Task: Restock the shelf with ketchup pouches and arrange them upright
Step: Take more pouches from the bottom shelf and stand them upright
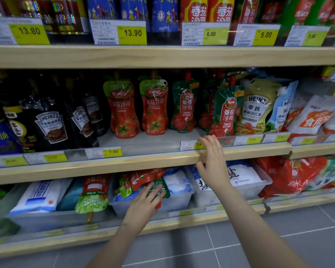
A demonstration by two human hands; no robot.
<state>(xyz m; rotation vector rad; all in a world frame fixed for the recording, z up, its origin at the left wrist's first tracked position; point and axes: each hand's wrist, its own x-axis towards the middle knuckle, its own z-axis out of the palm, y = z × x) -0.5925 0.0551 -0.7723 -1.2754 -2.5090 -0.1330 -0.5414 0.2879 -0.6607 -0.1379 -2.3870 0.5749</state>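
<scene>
The left hand [143, 202] grasps a green ketchup pouch [159, 187] lying in a clear bin [178, 202] on the bottom shelf, beside a red-and-green pouch [137, 180] lying flat. The right hand [211, 163], fingers relaxed and released, rests on the middle shelf's wooden front edge [143, 163]. Behind that edge, bare shelf floor [143, 142] lies open in front of the upright ketchup pouches [155, 109], between the dark Heinz pouches [50, 122] and a green pouch [224, 113] at the front lip.

Were bare from forearm to fingertip, left hand [145, 200] and right hand [211, 161] alike, without sleeves, gloves, rings or watch.
</scene>
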